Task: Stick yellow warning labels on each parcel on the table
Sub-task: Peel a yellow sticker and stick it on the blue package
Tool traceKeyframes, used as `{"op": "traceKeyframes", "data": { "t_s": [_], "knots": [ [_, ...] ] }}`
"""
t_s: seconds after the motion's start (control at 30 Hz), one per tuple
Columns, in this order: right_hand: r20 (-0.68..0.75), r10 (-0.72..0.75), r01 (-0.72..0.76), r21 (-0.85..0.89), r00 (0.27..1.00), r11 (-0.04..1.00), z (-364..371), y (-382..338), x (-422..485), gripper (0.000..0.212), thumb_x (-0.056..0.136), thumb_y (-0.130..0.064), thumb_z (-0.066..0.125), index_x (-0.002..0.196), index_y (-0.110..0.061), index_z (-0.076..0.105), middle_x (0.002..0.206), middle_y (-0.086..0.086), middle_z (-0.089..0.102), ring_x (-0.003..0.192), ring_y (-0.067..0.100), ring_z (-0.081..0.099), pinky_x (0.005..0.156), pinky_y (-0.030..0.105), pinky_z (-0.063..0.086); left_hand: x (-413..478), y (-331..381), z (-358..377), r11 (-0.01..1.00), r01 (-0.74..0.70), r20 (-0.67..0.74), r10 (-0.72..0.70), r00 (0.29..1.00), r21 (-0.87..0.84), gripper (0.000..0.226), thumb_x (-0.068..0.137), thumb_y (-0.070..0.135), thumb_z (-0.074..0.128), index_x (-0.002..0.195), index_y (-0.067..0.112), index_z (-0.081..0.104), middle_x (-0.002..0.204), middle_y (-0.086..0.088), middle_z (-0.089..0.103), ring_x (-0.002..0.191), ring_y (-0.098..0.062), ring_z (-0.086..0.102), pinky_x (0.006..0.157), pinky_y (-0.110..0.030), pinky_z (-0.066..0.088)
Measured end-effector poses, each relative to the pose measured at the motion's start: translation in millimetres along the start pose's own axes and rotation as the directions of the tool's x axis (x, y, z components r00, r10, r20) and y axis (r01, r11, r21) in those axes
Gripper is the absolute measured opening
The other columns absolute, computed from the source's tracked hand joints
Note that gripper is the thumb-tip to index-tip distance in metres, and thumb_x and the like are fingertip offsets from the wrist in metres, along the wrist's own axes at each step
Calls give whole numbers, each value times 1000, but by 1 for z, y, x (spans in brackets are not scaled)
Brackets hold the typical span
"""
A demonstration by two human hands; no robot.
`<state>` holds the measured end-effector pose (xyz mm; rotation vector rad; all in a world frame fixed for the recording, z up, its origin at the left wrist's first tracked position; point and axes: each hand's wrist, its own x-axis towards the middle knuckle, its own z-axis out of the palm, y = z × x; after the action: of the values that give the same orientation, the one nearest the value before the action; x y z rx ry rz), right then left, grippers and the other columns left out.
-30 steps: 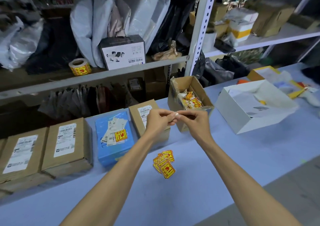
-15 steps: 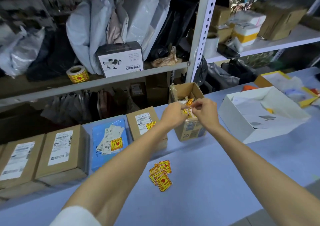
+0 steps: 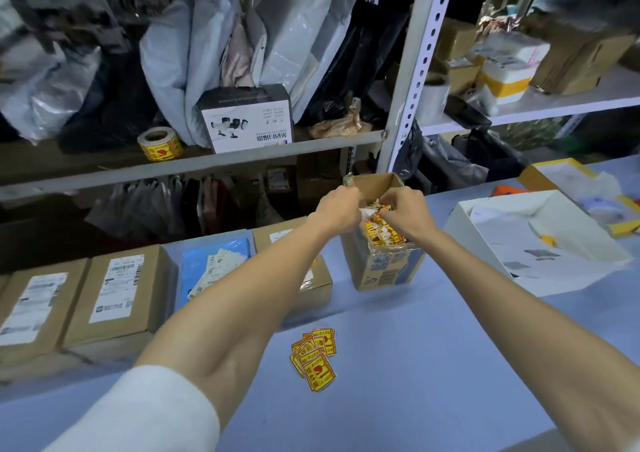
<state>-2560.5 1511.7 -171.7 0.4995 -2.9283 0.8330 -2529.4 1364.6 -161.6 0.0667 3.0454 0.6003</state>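
Observation:
My left hand (image 3: 337, 209) and my right hand (image 3: 405, 213) meet over a small open cardboard box (image 3: 384, 271) full of yellow and white label scraps. Their fingertips pinch a small white paper scrap (image 3: 367, 213) just above the heap. A loose pile of yellow warning labels (image 3: 315, 358) lies on the blue table (image 3: 433, 365). Parcels line the table's far edge: two brown boxes (image 3: 34, 309) (image 3: 121, 296), a blue bag parcel (image 3: 214, 261) and a brown box (image 3: 315, 278) partly hidden by my left forearm.
A white open box (image 3: 540, 271) with paper inside stands to the right. A roll of yellow labels (image 3: 159, 143) sits on the shelf behind, beside a black and white carton (image 3: 249, 119). Shelf uprights and stuffed bags rise behind the parcels.
Both hands moved away from me, from above the table's middle to over the open scrap box, still pinched together. The view tilted up a little.

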Motion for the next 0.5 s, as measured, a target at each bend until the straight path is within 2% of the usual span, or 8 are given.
{"op": "traceKeyframes", "data": {
  "t_s": [0.17, 0.23, 0.37, 0.5],
  "knots": [
    [90, -71, 72, -13, 993, 997, 20, -39, -12, 27, 80, -11, 63, 105, -6, 72, 102, 8, 71, 95, 24, 65, 79, 32, 53, -42, -46, -11, 990, 129, -19, -130, 991, -62, 32, 88, 6, 52, 117, 13, 64, 114, -13, 65, 104, -33, 61, 87, -42, 53],
    [147, -138, 139, 4, 980, 990, 37, -69, -21, 29, 83, -10, 64, 110, -3, 69, 110, 11, 69, 103, 24, 64, 85, 31, 51, -64, -75, -15, 974, 210, -62, -215, 975, -83, 33, 89, 7, 52, 118, 16, 64, 116, -11, 66, 107, -31, 61, 87, -40, 52],
    [304, -238, 231, 59, 923, 971, 87, -137, -44, 31, 80, -10, 64, 111, -4, 68, 115, 13, 68, 110, 27, 61, 93, 38, 50, -128, -142, -22, 902, 403, -89, -419, 904, -155, 32, 85, 7, 52, 111, 19, 68, 115, -12, 67, 108, -31, 61, 89, -37, 50],
    [399, -312, 294, 106, 863, 950, 135, -204, -72, 33, 80, -9, 64, 112, -3, 67, 116, 14, 68, 110, 28, 62, 94, 37, 49, -209, -212, -28, 813, 550, -59, -569, 820, -194, 32, 84, 7, 52, 111, 18, 65, 122, -10, 64, 114, -29, 57, 90, -34, 47]
  ]
}}
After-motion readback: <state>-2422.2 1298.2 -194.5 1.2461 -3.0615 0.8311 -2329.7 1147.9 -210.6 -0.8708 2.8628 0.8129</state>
